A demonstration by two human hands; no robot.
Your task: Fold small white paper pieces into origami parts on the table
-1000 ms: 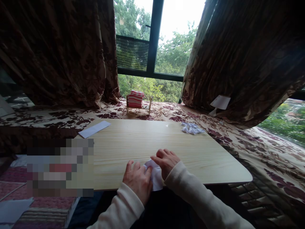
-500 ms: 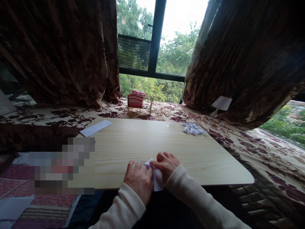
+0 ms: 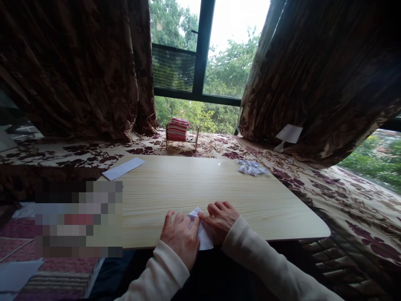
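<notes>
A white piece of paper (image 3: 205,237), partly folded, lies at the near edge of the wooden table, its upper tip pointing away from me. My left hand (image 3: 181,236) holds it down from the left, index finger pressed along the fold and the other fingers bent. From the right, my right hand (image 3: 219,219) grips the paper near its tip, with fingers curled and the thumb side against the fold. Both hands cover part of the paper, and their fingertips nearly meet.
A flat stack of white paper strips (image 3: 124,168) lies at the table's far left. Several small folded paper pieces (image 3: 252,167) are heaped at the far right. Behind the table (image 3: 150,188) stand a small rack with folded striped cloths (image 3: 178,128) and a small lamp (image 3: 288,133).
My right hand has slid slightly right and down along the paper, fingers a little flatter. The left hand keeps its hold. The whole view has shifted a little.
</notes>
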